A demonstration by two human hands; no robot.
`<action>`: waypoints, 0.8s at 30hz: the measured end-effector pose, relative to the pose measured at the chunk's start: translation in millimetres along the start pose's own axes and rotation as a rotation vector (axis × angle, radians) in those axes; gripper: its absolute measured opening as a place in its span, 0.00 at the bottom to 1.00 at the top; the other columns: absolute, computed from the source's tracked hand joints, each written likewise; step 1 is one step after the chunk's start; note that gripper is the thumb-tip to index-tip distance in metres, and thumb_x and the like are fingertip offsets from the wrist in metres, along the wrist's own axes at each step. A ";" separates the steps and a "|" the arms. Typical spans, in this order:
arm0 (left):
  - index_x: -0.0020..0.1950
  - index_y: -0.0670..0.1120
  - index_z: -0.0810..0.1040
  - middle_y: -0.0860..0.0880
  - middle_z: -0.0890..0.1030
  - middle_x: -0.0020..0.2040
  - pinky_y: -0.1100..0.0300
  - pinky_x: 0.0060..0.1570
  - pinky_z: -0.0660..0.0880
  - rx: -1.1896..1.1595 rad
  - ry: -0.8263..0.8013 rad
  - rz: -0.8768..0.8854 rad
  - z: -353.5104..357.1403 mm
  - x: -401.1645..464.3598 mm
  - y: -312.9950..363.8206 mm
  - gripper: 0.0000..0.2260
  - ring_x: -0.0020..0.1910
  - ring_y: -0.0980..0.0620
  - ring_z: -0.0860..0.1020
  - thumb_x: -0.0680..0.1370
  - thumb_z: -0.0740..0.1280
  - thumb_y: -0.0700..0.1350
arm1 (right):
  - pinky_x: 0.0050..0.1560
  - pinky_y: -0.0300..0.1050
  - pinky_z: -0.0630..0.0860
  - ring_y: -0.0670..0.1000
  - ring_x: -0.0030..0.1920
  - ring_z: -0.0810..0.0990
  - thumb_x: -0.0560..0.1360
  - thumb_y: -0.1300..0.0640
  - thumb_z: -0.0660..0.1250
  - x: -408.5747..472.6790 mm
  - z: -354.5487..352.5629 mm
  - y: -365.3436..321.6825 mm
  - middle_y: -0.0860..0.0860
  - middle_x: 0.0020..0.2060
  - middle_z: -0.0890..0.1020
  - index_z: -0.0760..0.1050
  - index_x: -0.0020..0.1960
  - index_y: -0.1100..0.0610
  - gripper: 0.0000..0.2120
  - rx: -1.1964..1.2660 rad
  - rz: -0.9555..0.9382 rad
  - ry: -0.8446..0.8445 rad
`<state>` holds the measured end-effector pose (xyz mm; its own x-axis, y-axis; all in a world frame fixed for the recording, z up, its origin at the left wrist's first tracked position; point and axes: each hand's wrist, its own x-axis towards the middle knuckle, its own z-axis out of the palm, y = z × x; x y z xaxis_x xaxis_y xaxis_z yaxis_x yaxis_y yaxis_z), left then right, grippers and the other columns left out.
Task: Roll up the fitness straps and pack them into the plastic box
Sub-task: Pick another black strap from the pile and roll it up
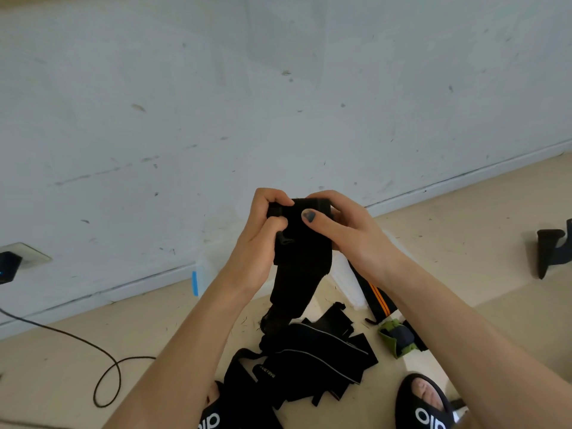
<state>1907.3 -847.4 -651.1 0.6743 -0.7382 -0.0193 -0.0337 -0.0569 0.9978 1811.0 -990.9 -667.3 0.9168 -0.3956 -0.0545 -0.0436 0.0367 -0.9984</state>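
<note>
While both hands, the left hand [263,224] and the right hand [346,227], grip the black strap [301,243], its long tail hangs straight down toward the floor [154,329].

You are crouched on the floor of a plain indoor room, most likely a home or a bare spare room; the scuffed white wall [278,88] in front of you carries dark marks and scratches; a low white skirting board [148,281] runs along its foot; the floor [62,351] is pale beige and smooth, littered with small specks; a wall socket [29,253] sits low at your left with a black charger [8,266] plugged in, and a black cable [102,366] loops across the floor; your feet wear black slide sandals [424,404], house footwear.
</note>
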 end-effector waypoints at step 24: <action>0.56 0.52 0.69 0.51 0.75 0.49 0.66 0.38 0.74 -0.042 0.151 -0.074 -1.6 10.4 0.2 0.09 0.41 0.61 0.77 0.84 0.55 0.38 | 0.58 0.48 0.80 0.53 0.55 0.83 0.88 0.51 0.51 21.7 0.0 -19.3 0.55 0.62 0.79 0.66 0.74 0.50 0.17 0.166 0.179 0.319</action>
<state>1915.5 -854.0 -651.0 0.7769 -0.6237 -0.0867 0.0492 -0.0773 0.9958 1831.8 -1000.2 -649.2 0.7304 -0.6334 -0.2556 -0.1028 0.2681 -0.9579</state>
